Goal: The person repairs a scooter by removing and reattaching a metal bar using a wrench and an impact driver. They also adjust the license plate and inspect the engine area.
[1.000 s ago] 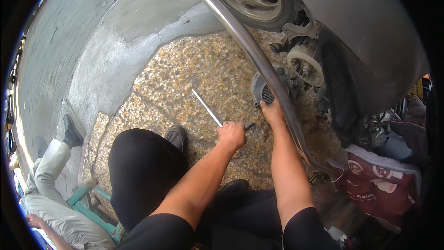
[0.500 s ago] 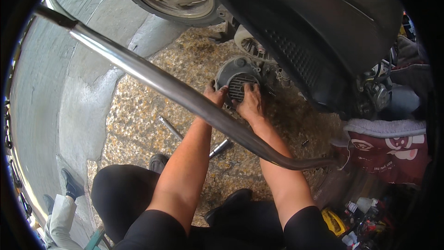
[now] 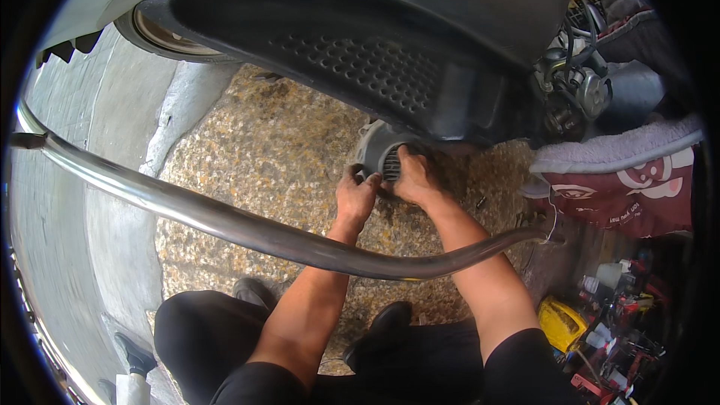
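Fan cover [image 3: 381, 156]: grey housing with a dark slatted grille. Underbody panel [image 3: 390, 67]: black, with a regular grid of small perforations. Curved pipe [image 3: 225, 225]: polished silver with bright highlights. Ground [image 3: 255, 150]: speckled tan and brown pebble aggregate, bordered by plain grey concrete. Cloth [image 3: 622, 187]: dark red with white printed figures, topped by a pale lilac towel. Trousers [image 3: 195, 345]: black.

both hands now on the round cover

the left hand [image 3: 356, 196] no longer holds the long metal rod and presses, like the right hand [image 3: 415, 176], on the grey finned cover [image 3: 379, 156]. the view sits lower: the black underside panel [image 3: 375, 60] fills the top, and the chrome pipe [image 3: 247, 229] crosses both forearms.
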{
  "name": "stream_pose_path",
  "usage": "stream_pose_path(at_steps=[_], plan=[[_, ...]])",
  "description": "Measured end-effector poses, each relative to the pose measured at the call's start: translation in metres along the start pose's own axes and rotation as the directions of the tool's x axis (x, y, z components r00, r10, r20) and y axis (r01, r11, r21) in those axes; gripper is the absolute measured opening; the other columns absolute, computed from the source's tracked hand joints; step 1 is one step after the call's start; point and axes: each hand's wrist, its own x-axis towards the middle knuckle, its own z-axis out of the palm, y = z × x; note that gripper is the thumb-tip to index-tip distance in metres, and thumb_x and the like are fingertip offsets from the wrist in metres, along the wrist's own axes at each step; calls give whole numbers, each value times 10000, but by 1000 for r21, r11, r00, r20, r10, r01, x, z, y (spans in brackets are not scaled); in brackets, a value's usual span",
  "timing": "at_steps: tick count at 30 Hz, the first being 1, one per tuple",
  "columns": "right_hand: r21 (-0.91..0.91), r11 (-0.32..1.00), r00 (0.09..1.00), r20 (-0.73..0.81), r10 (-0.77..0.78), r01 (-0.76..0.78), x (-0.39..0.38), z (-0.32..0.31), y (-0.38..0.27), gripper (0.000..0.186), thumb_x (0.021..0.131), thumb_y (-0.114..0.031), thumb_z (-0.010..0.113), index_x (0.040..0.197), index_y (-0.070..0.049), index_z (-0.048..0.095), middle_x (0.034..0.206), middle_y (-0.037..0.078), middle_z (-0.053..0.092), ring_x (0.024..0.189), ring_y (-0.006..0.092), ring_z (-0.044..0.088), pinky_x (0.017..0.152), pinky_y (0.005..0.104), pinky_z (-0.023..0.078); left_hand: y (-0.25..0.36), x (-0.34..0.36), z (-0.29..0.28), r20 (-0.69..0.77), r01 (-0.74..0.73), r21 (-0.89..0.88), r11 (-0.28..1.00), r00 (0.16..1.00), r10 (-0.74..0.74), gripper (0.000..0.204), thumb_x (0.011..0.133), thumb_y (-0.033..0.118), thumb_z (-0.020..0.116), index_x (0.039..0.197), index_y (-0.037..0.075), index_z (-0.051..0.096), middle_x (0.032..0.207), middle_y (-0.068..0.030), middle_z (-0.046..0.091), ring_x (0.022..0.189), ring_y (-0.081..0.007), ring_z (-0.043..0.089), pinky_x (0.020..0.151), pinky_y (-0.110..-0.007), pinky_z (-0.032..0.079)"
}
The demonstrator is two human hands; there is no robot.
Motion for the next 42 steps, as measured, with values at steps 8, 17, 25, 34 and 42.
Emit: stream_pose_path(at_steps=[8, 17, 25, 34, 42], plan=[[131, 979, 970, -166, 175, -154, 2, 3, 71, 708, 765, -234, 766, 1372, -122, 418, 1206, 238, 580, 1131, 409, 561, 935, 445, 490, 30, 13, 40, 295, 46, -206, 978, 955, 17, 574, 883, 153, 586, 1404, -6, 406, 1325, -163, 530, 1110, -256, 555, 899, -361, 457], [230, 932, 959, 24, 283, -281, -61, -23, 4, 564, 768, -204, 741, 1265, -34, 536, 1165, 254, 607, 1130, 407, 562, 958, 431, 463, 38, -27, 4, 116, 135, -83, 987, 985, -125, 380, 891, 148, 568, 1226, -29, 541, 946, -94, 624, 804, -200, 619, 666, -330, 521], [260, 937, 900, 423, 107, -234, -199, -98, -142, 513, 824, -328, 654, 1258, -72, 559, 1175, 192, 633, 1134, 347, 585, 939, 424, 479, 132, -193, -111, -17, 302, -48, 952, 953, -303, 307, 837, 117, 604, 1102, -37, 616, 945, -138, 654, 816, -228, 653, 664, -328, 535], [278, 920, 886, 444, 133, -277, -281, -273, -229, 589, 812, -400, 682, 1293, -89, 545, 1232, 179, 611, 1160, 346, 565, 980, 417, 461, 287, -352, -298, -129, 302, -132, 944, 939, -319, 352, 857, 99, 569, 1159, -81, 563, 891, -147, 653, 677, -214, 639, 610, -287, 535], [349, 765, 828, 381, 411, -541, -322, -371, -241, 481, 791, -351, 736, 1183, -83, 655, 1194, 172, 640, 1137, 323, 592, 970, 387, 462, 379, -446, -498, -382, 304, -126, 944, 864, -329, 335, 801, 159, 608, 1106, 28, 569, 844, -91, 633, 682, -200, 625, 577, -326, 514]])
